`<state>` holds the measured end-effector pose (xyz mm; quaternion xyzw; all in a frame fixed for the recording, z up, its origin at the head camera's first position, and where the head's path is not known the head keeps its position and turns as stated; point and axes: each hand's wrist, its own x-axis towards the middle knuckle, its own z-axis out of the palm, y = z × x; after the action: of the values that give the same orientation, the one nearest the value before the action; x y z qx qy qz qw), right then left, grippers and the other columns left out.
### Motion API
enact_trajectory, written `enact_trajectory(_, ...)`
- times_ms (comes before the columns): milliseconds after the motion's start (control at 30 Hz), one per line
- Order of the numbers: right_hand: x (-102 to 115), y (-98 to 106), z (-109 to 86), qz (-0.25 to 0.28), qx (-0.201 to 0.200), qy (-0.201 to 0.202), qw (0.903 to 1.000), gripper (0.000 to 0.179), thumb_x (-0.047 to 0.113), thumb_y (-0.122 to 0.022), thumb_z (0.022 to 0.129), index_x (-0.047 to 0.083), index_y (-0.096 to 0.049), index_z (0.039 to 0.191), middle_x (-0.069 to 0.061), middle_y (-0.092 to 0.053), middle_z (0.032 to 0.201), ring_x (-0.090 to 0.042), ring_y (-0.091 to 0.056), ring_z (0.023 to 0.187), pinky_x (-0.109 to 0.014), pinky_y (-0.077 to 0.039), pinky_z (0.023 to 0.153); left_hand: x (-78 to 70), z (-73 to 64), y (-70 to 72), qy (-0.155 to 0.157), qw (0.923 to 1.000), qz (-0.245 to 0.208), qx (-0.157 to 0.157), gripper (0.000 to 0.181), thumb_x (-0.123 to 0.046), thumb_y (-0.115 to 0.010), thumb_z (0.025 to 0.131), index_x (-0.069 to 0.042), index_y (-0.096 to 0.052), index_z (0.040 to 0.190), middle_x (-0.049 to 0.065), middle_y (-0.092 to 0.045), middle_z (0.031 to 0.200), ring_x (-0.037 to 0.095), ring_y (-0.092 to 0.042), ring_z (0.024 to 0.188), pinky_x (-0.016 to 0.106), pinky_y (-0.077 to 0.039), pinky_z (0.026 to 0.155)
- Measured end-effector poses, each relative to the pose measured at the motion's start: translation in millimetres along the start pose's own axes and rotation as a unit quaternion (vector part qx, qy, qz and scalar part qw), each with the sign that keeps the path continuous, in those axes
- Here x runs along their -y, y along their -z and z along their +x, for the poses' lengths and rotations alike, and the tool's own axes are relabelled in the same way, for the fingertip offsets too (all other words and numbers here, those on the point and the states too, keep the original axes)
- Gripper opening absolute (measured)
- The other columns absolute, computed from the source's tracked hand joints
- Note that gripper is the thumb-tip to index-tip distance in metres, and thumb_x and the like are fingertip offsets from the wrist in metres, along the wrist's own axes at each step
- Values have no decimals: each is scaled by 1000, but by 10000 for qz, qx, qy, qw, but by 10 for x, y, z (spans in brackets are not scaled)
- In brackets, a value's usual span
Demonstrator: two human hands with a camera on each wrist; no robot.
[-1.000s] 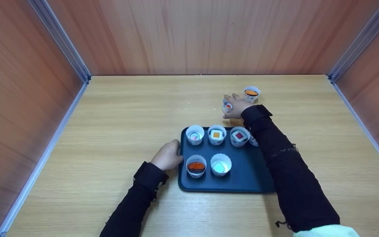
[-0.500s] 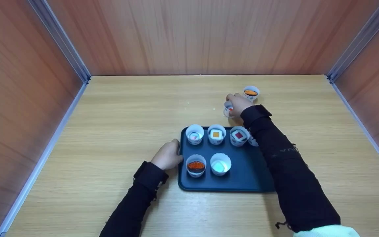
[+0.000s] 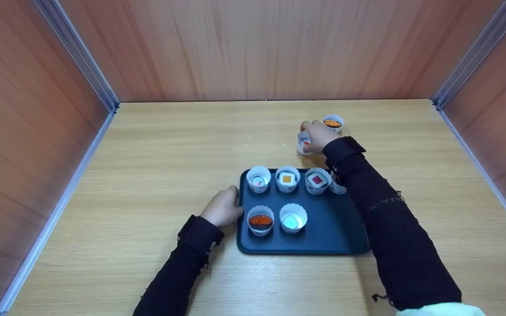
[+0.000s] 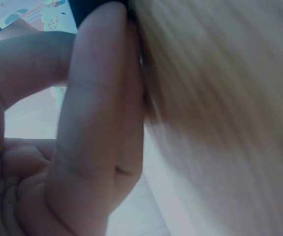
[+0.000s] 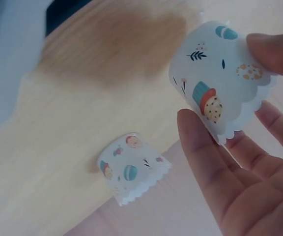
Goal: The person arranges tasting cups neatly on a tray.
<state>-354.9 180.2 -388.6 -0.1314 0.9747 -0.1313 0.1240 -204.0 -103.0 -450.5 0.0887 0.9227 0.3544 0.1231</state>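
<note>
My right hand [image 3: 319,137] grips a white paper baking cup [image 3: 303,143] behind the tray, with a bit of red showing inside. In the right wrist view that printed, scalloped cup [image 5: 217,78] sits between thumb and fingers; whether it touches the table is hard to tell. At the left rim of the dark blue tray [image 3: 319,245], my left hand [image 3: 224,207] pinches the edge. Several cups stand on the tray: one with a yellow-centred white piece [image 3: 287,178], one with a red-centred piece [image 3: 316,180], one with an orange-red topped sushi piece [image 3: 260,220], and a pale-looking cup [image 3: 293,218].
Just behind my right hand stands another cup with an orange-topped piece [image 3: 333,123]. My right sleeve [image 3: 380,202] passes over the tray's right side and partly hides a cup [image 3: 337,188] there. Wood-grain panels [image 3: 253,48] enclose the table [image 3: 169,145].
My right fingers, spread around the cup a second ago, have closed in on it. The left hand keeps its place at the tray's rim.
</note>
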Motion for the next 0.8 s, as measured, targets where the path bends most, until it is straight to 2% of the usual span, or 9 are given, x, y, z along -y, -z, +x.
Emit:
enact_trajectory(333,104,128,-228,26,-246,430,9988,55,19,-70,86,7,-47,134,-20,-51,131,-32,-52,108,-46,-47,94,20,36,5,-28,10000,30,-21,19,-2,-63,82,1,-56,99,2,-47,71,17,-46,61,27,-36,55)
enact_trajectory(500,141,122,-450,-72,-497,883,9948,53,19,-71,84,7,-49,131,-20,-53,126,-32,-54,102,-45,-49,86,30,43,11,-29,10000,85,-35,18,-2,-62,82,1,-55,98,2,-47,71,17,-46,62,27,-36,56)
enact_trajectory(800,163,57,-917,-175,-299,1281,9912,54,19,-73,84,10,-51,132,-14,-53,119,-27,-57,99,-42,-56,84,23,44,30,2,9999,95,-68,20,-3,-63,82,1,-56,101,2,-47,72,18,-47,63,28,-37,57)
